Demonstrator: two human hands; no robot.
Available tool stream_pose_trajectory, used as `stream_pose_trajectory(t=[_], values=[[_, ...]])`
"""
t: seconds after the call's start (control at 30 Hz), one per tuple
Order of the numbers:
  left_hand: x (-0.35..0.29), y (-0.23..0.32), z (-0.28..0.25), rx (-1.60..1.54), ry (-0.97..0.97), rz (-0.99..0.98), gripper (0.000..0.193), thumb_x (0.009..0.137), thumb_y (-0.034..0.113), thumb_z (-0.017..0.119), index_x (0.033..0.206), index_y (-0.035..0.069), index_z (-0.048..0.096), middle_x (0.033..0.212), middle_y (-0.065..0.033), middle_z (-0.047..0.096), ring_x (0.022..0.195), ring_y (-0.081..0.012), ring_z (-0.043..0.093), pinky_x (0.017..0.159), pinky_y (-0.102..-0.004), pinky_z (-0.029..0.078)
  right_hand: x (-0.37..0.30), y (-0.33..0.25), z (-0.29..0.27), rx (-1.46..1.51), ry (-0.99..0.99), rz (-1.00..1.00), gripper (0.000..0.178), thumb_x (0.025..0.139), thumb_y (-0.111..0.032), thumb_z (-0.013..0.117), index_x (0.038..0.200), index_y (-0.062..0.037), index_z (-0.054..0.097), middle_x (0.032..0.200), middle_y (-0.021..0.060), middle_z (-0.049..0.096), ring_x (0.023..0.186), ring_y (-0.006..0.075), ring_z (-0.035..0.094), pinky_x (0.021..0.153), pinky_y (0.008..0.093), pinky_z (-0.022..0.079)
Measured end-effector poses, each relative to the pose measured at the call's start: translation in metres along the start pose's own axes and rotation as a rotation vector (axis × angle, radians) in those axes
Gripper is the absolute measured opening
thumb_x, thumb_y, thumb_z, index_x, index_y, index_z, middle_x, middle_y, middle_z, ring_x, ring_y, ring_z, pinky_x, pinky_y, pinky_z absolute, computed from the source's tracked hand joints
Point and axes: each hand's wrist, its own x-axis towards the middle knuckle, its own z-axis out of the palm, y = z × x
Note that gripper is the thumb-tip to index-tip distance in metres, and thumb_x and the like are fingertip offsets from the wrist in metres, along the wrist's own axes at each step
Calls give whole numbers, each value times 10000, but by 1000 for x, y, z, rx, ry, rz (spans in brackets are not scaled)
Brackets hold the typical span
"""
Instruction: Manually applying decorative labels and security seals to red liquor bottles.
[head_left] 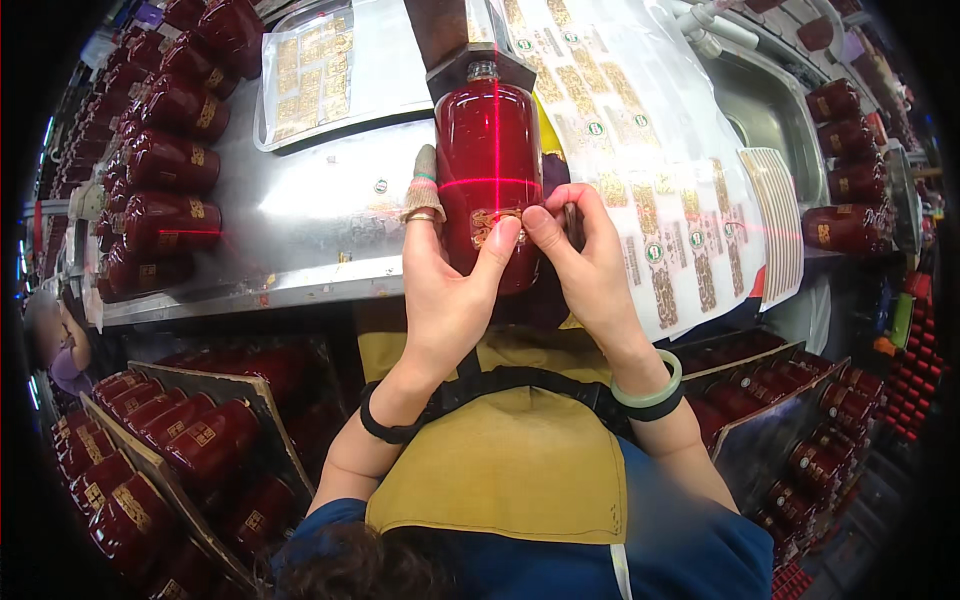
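Note:
A glossy dark-red glass bottle lies in front of me, its clear threaded neck pointing away at a dark metal bracket. Red laser lines cross on its side. Near its base sits a gold decal. My left hand grips the bottle from the left, thumb pressed on the decal; a fabric finger cover sheathes one raised finger. My right hand is closed at the bottle's right edge, its thumb tip at the decal's end. Between its fingers shows a small dark curved piece, partly hidden.
Gold decal sheets lie in a tray at left and across white backing paper at right. Red bottles stand left, more right. Wooden-sided crates of bottles flank me below the metal bench. A sink is far right.

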Motion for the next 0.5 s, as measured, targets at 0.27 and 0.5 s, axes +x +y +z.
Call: stream_pose_trajectory(t=[0.27, 0.5], values=[[-2, 2, 1, -122, 6, -47, 835, 984, 112, 686, 1600, -70, 151, 1411, -183, 510, 1205, -199, 595, 1017, -353, 511, -2, -5, -6, -3, -28, 74, 317, 952, -270, 768, 1061, -47, 573, 836, -35, 497, 771, 72, 430, 682, 242, 381], [-18, -7, -34, 917, -192, 616, 892, 738, 438, 881, 1469, 43, 558, 1574, -358, 341, 1397, -515, 444, 1126, -484, 432, 6, -32, -29, -56, 28, -204, 346, 1013, -42, 561, 1353, 21, 557, 1263, 125, 626, 1124, 191, 591, 998, 323, 462]])
